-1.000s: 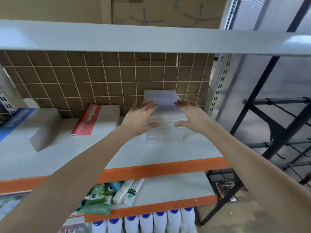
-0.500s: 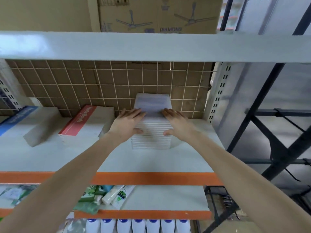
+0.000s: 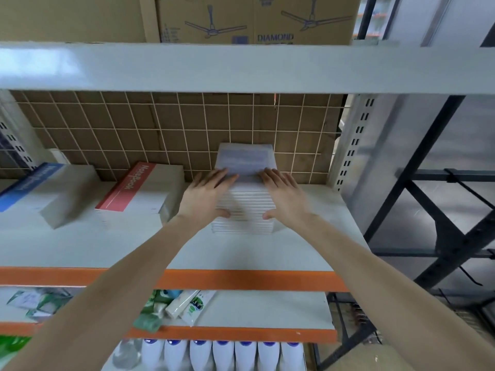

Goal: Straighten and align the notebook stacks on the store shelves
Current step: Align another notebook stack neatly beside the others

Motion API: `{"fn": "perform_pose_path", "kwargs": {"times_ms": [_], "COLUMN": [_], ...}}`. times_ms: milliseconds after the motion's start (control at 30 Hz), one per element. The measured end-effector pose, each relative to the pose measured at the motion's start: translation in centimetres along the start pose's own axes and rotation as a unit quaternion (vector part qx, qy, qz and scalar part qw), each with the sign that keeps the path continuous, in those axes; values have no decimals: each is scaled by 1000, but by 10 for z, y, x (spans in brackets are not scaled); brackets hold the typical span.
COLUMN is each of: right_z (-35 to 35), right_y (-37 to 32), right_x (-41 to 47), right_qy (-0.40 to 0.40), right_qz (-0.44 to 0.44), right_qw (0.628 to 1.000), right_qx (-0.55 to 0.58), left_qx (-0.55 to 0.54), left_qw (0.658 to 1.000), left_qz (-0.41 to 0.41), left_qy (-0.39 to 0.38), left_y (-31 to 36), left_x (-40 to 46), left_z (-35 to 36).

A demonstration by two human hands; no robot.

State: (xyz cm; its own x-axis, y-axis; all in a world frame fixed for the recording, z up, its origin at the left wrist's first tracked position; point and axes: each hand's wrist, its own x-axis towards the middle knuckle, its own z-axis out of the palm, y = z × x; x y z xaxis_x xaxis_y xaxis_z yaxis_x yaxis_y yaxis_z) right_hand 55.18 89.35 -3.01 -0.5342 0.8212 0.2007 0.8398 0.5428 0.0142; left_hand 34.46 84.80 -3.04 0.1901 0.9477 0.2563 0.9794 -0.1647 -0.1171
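A tall stack of white notebooks point(image 3: 245, 210) with a pale wrapped top stands at the right of the grey shelf point(image 3: 241, 253), close to the wire grid. My left hand point(image 3: 206, 195) lies on its left top corner, fingers flat on the cover and thumb against the front edges. My right hand point(image 3: 284, 195) mirrors it on the right corner. Left of this stack lies a red-covered notebook stack point(image 3: 139, 188), turned at an angle. Further left, a blue-covered notebook stack point(image 3: 34, 183) also sits askew.
A wire grid point(image 3: 187, 129) over cardboard backs the shelf. The upper shelf beam point(image 3: 241, 68) hangs low overhead. A perforated upright point(image 3: 351, 140) bounds the right end. Below are tubes and packets point(image 3: 187, 306) and white bottles point(image 3: 222, 354).
The view has shifted, so the stack and my hands sit slightly left and lower in frame. Both hands stay on the white stack's top corners.
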Motion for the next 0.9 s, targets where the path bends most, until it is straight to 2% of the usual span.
{"fn": "perform_pose_path", "kwargs": {"times_ms": [233,367,533,733,900], "right_z": [-6,6,17,19,31], "right_y": [-6,-17,-21,-26,-38], "right_x": [-6,-20,-20,-23,-38], "right_qy": [-2,39,41,59,113], "right_qz": [17,22,50,76,109], "right_qw": [999,993,989,980,953], "right_qx": [-47,-106,-131,-175,-259], "left_qx": [84,115,98,118,179], "left_qw": [996,993,994,992,977], "left_qz": [7,5,-37,-39,-13], "left_qy": [-7,18,8,19,116], "left_y": [5,11,20,22,26], "left_x": [-6,-18,-17,-18,-38], "left_z": [-4,4,14,16,23]}}
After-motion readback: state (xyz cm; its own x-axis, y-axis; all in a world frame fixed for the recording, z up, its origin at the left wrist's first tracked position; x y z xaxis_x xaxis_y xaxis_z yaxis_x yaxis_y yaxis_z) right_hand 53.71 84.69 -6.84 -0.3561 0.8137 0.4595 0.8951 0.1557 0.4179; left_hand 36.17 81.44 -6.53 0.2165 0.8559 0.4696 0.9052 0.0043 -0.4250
